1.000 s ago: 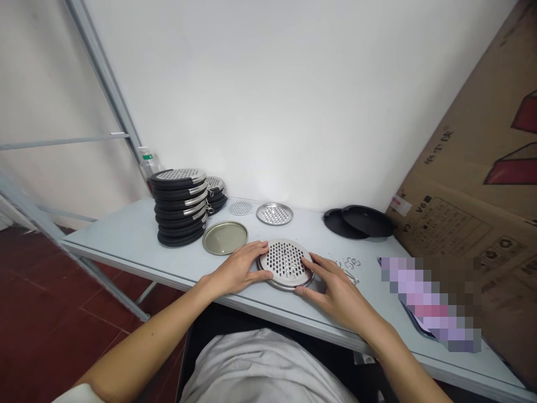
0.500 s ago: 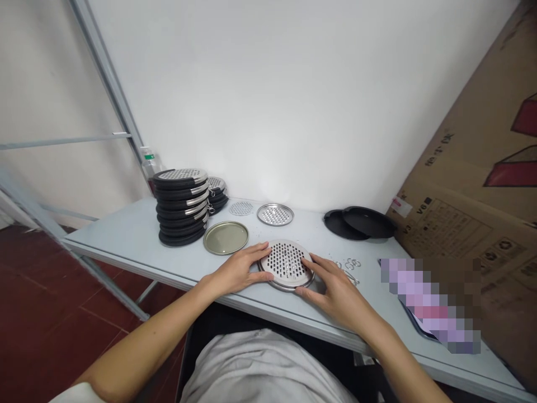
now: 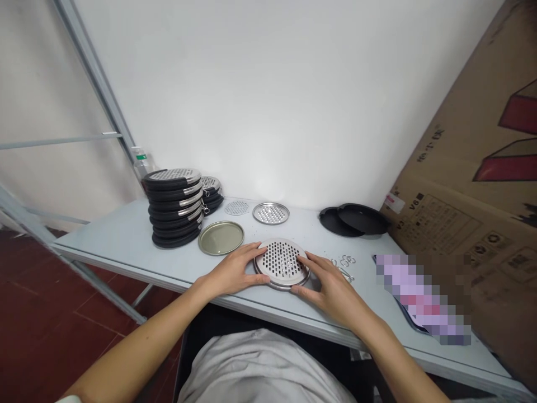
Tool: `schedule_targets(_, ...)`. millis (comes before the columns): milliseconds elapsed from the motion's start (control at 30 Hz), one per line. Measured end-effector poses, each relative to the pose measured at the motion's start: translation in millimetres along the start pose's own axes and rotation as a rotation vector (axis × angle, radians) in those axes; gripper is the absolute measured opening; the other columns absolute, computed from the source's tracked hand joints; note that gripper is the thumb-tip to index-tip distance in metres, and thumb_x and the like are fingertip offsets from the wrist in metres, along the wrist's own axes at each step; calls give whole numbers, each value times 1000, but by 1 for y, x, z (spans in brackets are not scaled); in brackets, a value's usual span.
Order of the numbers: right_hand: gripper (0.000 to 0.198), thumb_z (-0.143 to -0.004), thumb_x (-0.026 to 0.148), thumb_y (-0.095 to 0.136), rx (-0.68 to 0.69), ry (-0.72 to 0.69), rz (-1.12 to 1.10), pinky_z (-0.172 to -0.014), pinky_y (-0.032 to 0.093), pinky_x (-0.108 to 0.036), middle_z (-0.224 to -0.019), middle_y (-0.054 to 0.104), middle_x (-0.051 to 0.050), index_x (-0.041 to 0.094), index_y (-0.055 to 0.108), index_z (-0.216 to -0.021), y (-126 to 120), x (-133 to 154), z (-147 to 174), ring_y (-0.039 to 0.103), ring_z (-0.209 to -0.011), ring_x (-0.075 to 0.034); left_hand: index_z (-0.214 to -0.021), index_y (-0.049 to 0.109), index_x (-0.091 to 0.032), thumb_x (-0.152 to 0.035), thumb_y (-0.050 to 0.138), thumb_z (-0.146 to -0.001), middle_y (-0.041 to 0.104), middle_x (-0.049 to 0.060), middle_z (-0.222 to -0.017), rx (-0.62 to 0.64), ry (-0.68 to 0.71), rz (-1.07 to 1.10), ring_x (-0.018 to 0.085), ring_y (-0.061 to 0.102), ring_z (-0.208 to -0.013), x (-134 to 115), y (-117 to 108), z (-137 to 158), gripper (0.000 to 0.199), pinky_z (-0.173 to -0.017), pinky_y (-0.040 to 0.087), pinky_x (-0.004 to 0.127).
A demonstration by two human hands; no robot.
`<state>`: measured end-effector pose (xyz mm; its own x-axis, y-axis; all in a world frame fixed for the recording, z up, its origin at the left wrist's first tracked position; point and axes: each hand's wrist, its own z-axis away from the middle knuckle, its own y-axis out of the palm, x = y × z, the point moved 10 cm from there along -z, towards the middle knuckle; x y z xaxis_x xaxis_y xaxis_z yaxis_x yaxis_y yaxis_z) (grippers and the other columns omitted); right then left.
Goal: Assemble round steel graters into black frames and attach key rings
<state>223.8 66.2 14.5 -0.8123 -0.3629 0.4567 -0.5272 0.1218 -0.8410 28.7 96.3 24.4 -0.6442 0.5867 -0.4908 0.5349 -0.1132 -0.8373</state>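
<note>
A round metal grater (image 3: 283, 261) with rows of punched holes lies flat near the front edge of the table, a metal rim showing beneath it. Around its left side my left hand (image 3: 237, 270) is closed, thumb at the front and fingers at the upper edge. My right hand (image 3: 331, 285) grips the right side the same way, its fingertips on the holed face. Just behind my left hand sits a shallow gold-coloured round tray (image 3: 221, 238). Small metal rings (image 3: 347, 261) lie beside my right hand, partly hidden by it.
At left stands a tall stack of black-rimmed graters (image 3: 175, 210), with a shorter stack (image 3: 212, 196) behind. A loose holed disc (image 3: 237, 208), another grater plate (image 3: 271, 213) and black round covers (image 3: 361, 219) lie along the wall. A large carton (image 3: 470, 224) leans at right.
The view has shifted slightly, so everything sits a little further left. Both hands keep the same hold on the grater, with hardly any visible movement.
</note>
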Motion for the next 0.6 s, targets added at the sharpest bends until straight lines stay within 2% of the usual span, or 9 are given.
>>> schedule_targets(300, 65, -81, 56, 65, -3, -4, 3, -109, 38, -52, -143, 51, -15, 22, 56, -136, -3, 2, 1, 47, -132, -34, -143, 46, -27, -61, 64, -80, 44, 11, -150, 0, 2, -8, 28, 40, -139, -2, -1, 1, 74, -115, 32, 46)
schedule_targets(600, 69, -84, 61, 57, 20, -12, 23, -111, 34, -55, -151, 42, -15, 25, 49, -142, 4, -2, 4, 39, -138, -35, -147, 40, -26, -63, 72, -71, 41, 13, -151, 19, 14, -36, 32, 37, -140, -2, 2, 1, 91, -115, 31, 49)
